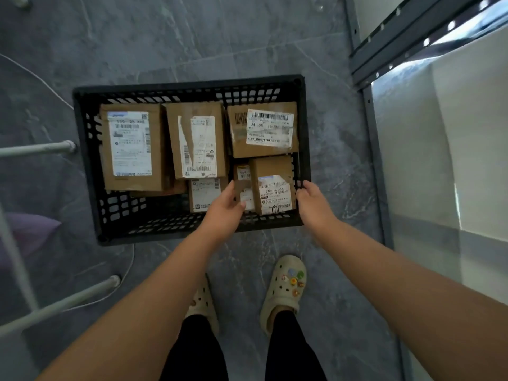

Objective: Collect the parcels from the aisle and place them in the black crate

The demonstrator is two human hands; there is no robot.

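Grip spread on both sides: left hand (224, 209) and right hand (312, 200) flank small parcel (273, 185), pinching nothing. Parcel sits at near right corner of black crate (88, 160). Judged light, stiff cardboard; best held across opposite side faces.
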